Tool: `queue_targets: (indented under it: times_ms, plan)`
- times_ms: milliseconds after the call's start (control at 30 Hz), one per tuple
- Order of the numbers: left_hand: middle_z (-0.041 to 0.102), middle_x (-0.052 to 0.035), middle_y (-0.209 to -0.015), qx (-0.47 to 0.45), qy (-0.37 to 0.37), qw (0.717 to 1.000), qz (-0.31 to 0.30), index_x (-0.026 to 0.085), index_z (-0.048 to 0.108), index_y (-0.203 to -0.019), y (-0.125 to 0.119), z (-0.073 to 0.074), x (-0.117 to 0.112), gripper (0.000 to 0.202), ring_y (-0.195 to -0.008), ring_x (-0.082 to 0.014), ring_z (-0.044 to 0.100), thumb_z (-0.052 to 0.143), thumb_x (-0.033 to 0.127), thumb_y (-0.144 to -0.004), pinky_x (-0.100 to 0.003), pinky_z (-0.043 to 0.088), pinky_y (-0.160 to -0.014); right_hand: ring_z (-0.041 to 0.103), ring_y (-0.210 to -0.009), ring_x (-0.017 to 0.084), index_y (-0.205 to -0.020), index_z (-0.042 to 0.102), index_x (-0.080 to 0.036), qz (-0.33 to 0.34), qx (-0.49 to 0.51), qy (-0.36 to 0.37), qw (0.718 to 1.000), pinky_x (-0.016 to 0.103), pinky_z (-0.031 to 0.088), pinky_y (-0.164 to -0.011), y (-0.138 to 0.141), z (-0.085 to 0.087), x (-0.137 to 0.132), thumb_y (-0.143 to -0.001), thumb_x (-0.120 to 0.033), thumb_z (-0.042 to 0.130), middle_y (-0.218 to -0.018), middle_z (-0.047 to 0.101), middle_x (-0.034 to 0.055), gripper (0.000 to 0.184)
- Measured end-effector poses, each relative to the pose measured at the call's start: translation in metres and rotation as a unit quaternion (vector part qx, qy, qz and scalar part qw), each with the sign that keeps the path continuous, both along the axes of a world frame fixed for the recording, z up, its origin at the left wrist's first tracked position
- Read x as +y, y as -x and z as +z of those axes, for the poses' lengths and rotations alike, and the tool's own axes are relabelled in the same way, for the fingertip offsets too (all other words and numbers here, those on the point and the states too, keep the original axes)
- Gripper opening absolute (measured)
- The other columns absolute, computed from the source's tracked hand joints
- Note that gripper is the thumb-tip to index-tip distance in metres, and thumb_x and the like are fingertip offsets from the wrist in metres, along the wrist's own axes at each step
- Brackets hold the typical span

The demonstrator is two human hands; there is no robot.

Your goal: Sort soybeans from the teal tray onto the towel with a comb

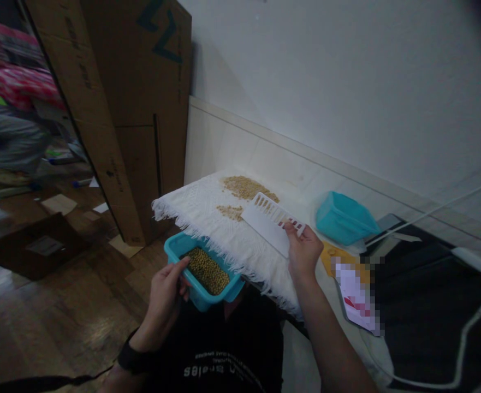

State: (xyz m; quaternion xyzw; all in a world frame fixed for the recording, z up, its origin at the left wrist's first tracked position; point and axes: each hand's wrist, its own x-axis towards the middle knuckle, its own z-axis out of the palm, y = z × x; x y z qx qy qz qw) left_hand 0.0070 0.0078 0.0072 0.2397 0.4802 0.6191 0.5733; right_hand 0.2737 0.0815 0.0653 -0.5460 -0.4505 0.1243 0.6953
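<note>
My left hand (168, 289) is closed on the rim of a turquoise plastic tub (206, 301), which holds many small round yellowish beans (209, 270). The tub sits at the table's front edge, just below a fringed white cloth (195, 202). In my right hand (304, 248) is a flat white slotted plastic plate (267, 226), gripped at its right end and held over the cloth. Beyond the plate lies a spread pile of pale beans (248, 187). A smaller heap of beans (231, 212) is at the plate's left end.
A second turquoise container (342, 218) stands to the right, near a phone (357, 303) with a lit screen. White cables (460, 349) run over the dark surface at right. A tall cardboard box (142, 82) rises at left; a person's leg (11, 136) shows beyond it.
</note>
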Motion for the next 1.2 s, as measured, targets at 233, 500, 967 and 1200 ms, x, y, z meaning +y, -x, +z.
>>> queue_targets:
  times_ms: [233, 500, 967, 1200]
  plan:
    - [0.041, 0.0061, -0.035, 0.002, 0.001, 1.000, 0.005, 0.019, 0.052, -0.044, -0.002, 0.000, 0.000, 0.039, -0.029, -0.0070, 0.034, 0.076, 0.038, -0.068, -0.021, 0.028, -0.029, 0.069, -0.077, 0.021, -0.088, 0.074, -0.014, 0.036, 0.002, 0.022, 0.999, 0.034, 0.054, -0.074, 0.006, -0.001, -0.003, -0.071, -0.051, 0.075, -0.084, 0.076, 0.0069, 0.041]
    - [0.038, 0.0065, -0.033, 0.003, 0.010, 1.000, 0.000, 0.019, 0.052, -0.043, -0.002, 0.001, 0.001, 0.040, -0.028, -0.0069, 0.033, 0.075, 0.041, -0.068, -0.020, 0.029, -0.029, 0.068, -0.077, 0.020, -0.085, 0.074, -0.015, 0.057, 0.002, 0.008, 0.998, 0.032, 0.053, -0.075, 0.013, 0.003, 0.008, -0.071, -0.049, 0.076, -0.082, 0.076, 0.0053, 0.037]
    - [0.041, 0.0061, -0.034, -0.001, 0.010, 1.000, 0.000, 0.019, 0.053, -0.045, -0.002, -0.001, 0.001, 0.040, -0.029, -0.0066, 0.033, 0.076, 0.041, -0.068, -0.020, 0.028, -0.030, 0.067, -0.075, 0.019, -0.088, 0.074, -0.014, 0.077, 0.006, 0.026, 0.997, 0.032, 0.053, -0.073, 0.015, -0.004, 0.014, -0.071, -0.051, 0.075, -0.083, 0.075, 0.0060, 0.041]
    - [0.039, 0.0066, -0.034, -0.001, 0.006, 1.000, 0.001, 0.019, 0.054, -0.044, -0.002, 0.001, -0.001, 0.041, -0.029, -0.0065, 0.033, 0.076, 0.042, -0.069, -0.020, 0.028, -0.030, 0.067, -0.077, 0.020, -0.086, 0.074, -0.014, 0.094, 0.012, 0.018, 0.995, 0.033, 0.053, -0.075, 0.017, -0.005, 0.012, -0.072, -0.047, 0.076, -0.083, 0.075, 0.0057, 0.037]
